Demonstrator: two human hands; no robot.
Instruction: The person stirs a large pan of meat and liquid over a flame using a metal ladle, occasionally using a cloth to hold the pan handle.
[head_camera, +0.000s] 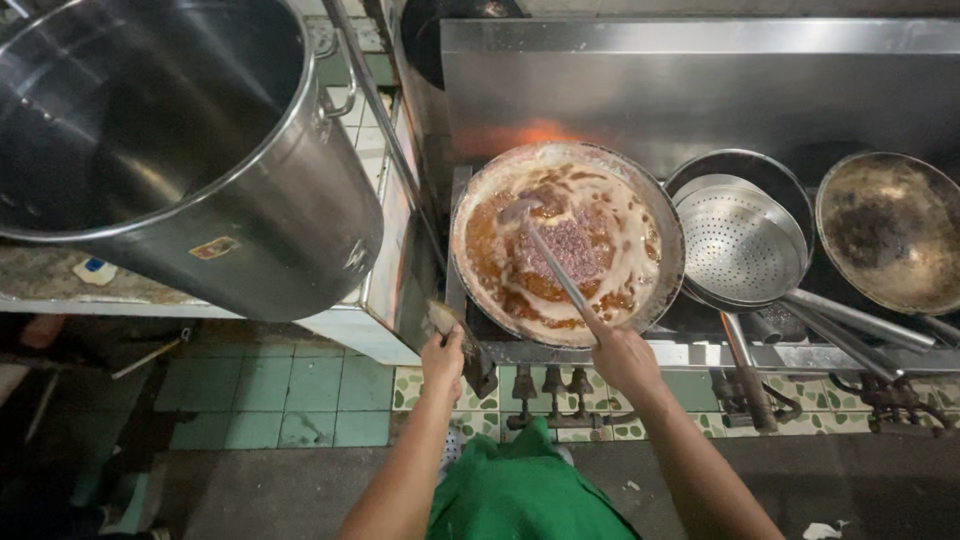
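Note:
A large wok (672, 262) sits on a lit burner, holding brown oily sauce with white streaks and a patch of minced meat (568, 246) in the middle. My right hand (623, 357) grips the long metal handle of a ladle (560, 272) whose bowl rests in the sauce at the wok's upper left. At the wok's near left edge, my left hand (443, 360) is closed on the wok's handle, wrapped in a dark cloth (440, 318). A green apron (520, 490) shows below.
A big steel stockpot (250, 240) stands on a tiled counter at left. To the right of the wok lie a perforated strainer (738, 240) in a dark pan and another empty wok (890, 228). Gas valves (550, 385) line the stove's front. Green tiled floor lies below.

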